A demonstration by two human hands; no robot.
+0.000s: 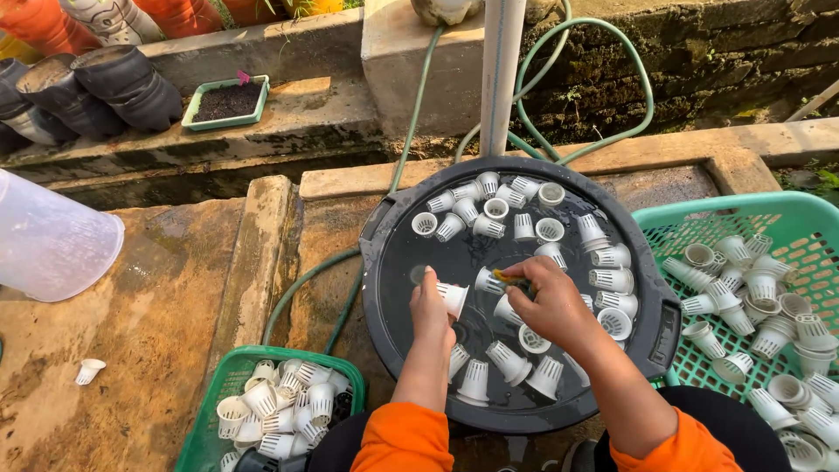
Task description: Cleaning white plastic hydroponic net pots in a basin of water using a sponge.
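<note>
A black round tub [384, 262] full of water lies in front of me with several white slotted net cups [489, 227] floating in it. My left hand [430, 308] grips one white net cup [454, 298] just above the water. Beside it, my right hand [551, 301] is closed on a small yellow-green scrubbing sponge [509, 278], of which only an edge shows. The two hands are close together over the tub's middle. Orange sleeves cover both my arms.
A green basket [791, 210] of net cups sits at the right, another green basket [229, 376] at the lower left. A clear plastic jug [48, 240], a stray cup [87, 371], a green hose [306, 280], a white pipe [501, 74] and a soil tray [227, 100] surround the tub.
</note>
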